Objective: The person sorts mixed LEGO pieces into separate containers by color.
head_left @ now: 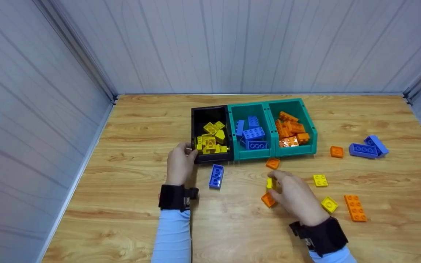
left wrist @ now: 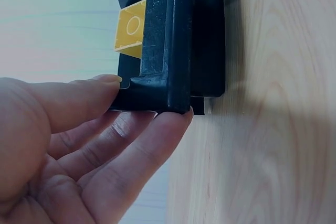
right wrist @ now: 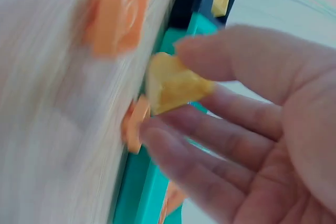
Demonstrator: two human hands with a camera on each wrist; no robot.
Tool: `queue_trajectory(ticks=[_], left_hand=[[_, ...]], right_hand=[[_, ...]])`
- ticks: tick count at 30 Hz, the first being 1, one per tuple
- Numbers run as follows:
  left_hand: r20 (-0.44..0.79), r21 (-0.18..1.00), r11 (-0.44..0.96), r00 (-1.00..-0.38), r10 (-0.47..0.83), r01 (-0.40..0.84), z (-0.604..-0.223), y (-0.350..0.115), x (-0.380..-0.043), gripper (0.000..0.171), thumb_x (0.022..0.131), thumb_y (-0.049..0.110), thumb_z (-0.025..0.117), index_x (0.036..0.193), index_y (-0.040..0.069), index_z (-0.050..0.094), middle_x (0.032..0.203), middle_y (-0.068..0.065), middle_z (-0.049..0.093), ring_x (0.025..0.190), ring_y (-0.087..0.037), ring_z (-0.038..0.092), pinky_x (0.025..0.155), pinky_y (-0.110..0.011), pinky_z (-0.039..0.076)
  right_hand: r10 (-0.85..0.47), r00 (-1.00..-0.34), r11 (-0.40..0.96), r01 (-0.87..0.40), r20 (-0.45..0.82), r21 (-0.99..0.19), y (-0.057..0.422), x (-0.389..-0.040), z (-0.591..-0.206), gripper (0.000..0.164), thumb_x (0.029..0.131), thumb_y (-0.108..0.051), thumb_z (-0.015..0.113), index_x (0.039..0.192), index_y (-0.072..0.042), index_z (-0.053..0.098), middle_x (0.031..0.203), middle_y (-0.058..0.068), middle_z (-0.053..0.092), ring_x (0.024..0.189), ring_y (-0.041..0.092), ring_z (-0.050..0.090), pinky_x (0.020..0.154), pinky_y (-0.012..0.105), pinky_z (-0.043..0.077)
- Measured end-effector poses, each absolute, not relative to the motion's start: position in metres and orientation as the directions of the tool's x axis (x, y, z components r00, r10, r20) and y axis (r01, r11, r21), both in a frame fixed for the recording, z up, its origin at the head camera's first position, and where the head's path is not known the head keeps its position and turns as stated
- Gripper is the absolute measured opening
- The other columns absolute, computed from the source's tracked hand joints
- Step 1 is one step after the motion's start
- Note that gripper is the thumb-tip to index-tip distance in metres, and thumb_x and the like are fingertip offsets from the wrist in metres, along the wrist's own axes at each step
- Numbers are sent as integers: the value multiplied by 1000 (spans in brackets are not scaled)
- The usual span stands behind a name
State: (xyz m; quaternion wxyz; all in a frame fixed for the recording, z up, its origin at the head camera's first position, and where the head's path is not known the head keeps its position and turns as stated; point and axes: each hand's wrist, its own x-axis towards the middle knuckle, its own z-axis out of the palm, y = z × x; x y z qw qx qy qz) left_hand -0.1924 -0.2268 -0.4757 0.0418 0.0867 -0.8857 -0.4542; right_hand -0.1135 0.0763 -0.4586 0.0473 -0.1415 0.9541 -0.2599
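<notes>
My left hand grips the front left corner of a black bin, thumb on one side of the rim and fingers on the other. Inside that bin lie several yellow toy bricks. Over the table in front of the bins, my right hand pinches a yellow brick between thumb and fingers. Close by the held brick are an orange brick and another orange brick near the green bin's front. A blue brick lies between my hands, in front of the black bin.
Two green bins adjoin the black one, holding blue bricks and orange bricks. To the right lie loose yellow bricks, a long orange brick, a small orange one and two blue bricks. Pale walls enclose the wooden table.
</notes>
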Motion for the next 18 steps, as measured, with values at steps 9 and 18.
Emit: queue_trajectory(ticks=[9, 18], left_hand=[[2, 801, 589, -983, -186, -110, -479, -227, -191, 19, 95, 10, 67, 112, 1, 68, 92, -9, 69, 78, -22, 64, 67, -35, 52], [13, 800, 591, -982, -187, -102, -478, -227, -191, 18, 94, 9, 68, 111, 1, 68, 91, -9, 68, 80, -22, 64, 68, -35, 51]], right_hand=[[-514, -830, 693, -551, 217, -466, 24, -169, -437, 42, 81, -3, 79, 121, -6, 64, 118, 11, 68, 107, 28, 64, 92, 43, 51], [-636, -749, 678, -656, 184, -332, -14, -227, -415, 41, 85, -5, 78, 123, -7, 64, 119, 10, 68, 106, 29, 64, 93, 44, 50]])
